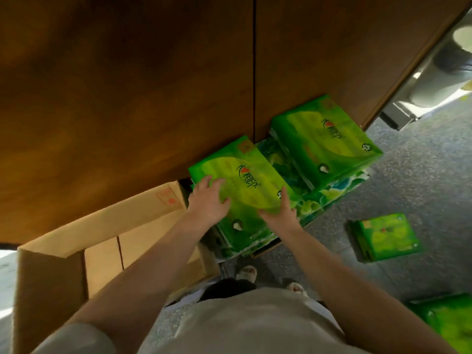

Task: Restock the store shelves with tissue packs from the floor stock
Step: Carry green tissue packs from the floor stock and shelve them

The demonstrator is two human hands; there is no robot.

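Observation:
A bright green tissue pack [251, 183] lies on top of a stack of the same packs on the floor, against a wooden panel. My left hand [208, 201] grips its left edge, fingers over the side and thumb on the top face. My right hand [281, 213] holds its near right edge, thumb up along the top. A second green tissue pack [324, 139] tops the neighbouring stack, further back and to the right. A single pack [385, 237] lies apart on the floor at the right. Another pack [449, 324] shows at the bottom right corner.
A tall brown wooden panel [127, 98] fills the upper left. An open cardboard box [102, 238] stands on the floor at my left, touching the stacks. Grey speckled floor [421, 180] spreads to the right. My feet [246, 273] are just before the stack.

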